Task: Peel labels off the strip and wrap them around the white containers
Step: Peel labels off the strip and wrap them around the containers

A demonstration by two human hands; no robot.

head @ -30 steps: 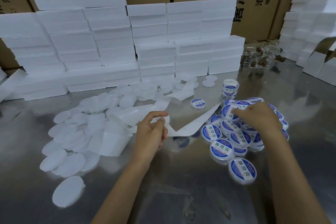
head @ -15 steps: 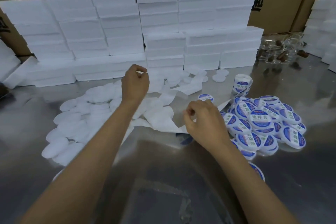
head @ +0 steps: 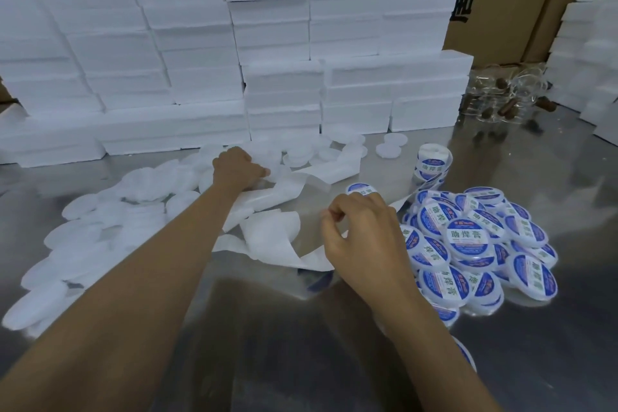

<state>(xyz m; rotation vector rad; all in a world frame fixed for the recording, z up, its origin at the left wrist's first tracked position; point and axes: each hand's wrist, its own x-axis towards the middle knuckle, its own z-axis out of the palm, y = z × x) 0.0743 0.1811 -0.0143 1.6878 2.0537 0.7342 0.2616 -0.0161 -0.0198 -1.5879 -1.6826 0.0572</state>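
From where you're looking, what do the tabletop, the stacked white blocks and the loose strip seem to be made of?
Tabletop: probably stainless steel, brushed, since it mirrors the arms and boxes dully. Stacked white blocks: likely foam, matte with grainy, crumbly-looking edges, though blur leaves it open. Loose strip: thin glossy backing paper, curling and creasing on the table.

dim, bluish | soft glare on steel table [head: 301,361] | wide-angle bowing at edges | slight softness

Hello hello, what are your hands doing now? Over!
Left hand closed among plain white containers. Right hand pinching at backing strip. Labelled pile beside it. Nothing blocking.
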